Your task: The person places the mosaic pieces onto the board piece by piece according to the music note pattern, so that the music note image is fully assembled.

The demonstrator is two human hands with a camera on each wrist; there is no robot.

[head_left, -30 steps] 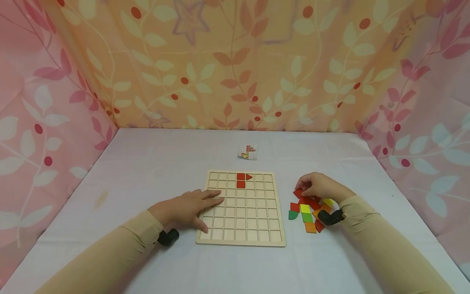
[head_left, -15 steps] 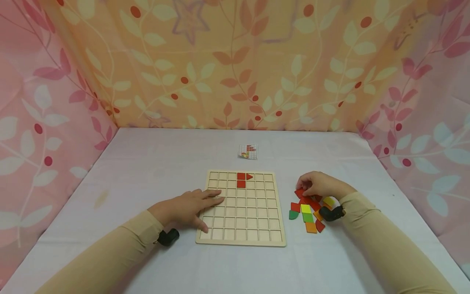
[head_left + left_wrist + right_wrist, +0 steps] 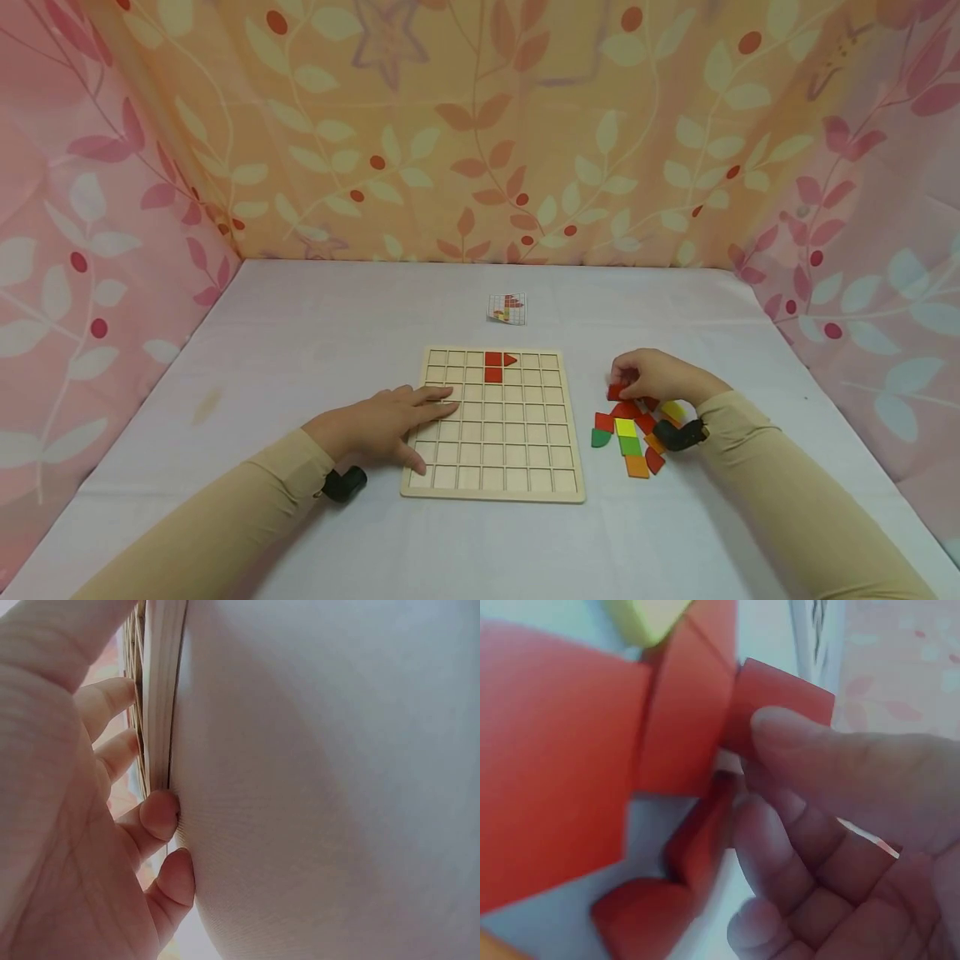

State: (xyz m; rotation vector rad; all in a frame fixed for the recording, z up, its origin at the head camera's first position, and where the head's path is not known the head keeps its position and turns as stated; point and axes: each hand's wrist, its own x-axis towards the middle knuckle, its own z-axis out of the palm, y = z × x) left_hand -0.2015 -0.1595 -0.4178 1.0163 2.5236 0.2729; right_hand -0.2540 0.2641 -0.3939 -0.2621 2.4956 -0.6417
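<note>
In the head view a wooden grid board (image 3: 525, 433) lies flat on the table. Two red square tiles (image 3: 492, 375) and a red triangle tile (image 3: 510, 360) sit in its upper cells. My left hand (image 3: 375, 425) rests on the board's left edge with fingers spread; the left wrist view has some fingertips (image 3: 161, 814) against the wooden side. At the right, over the loose tiles, my right hand (image 3: 656, 377) pinches a red square tile (image 3: 795, 686) between thumb and fingers. Other red tiles (image 3: 555, 750) lie close beside it, some partly hidden under the hand.
Several loose tiles surround the right hand, among them a green quarter-round tile (image 3: 600, 437), a yellow tile (image 3: 624, 427) and an orange tile (image 3: 637, 467). A small printed card (image 3: 507, 309) with a coloured grid pattern lies beyond the board. Patterned curtains enclose the table.
My right hand has shifted slightly to the right, and the red tile in its fingers has turned and tilted. The left hand stays on the board.
</note>
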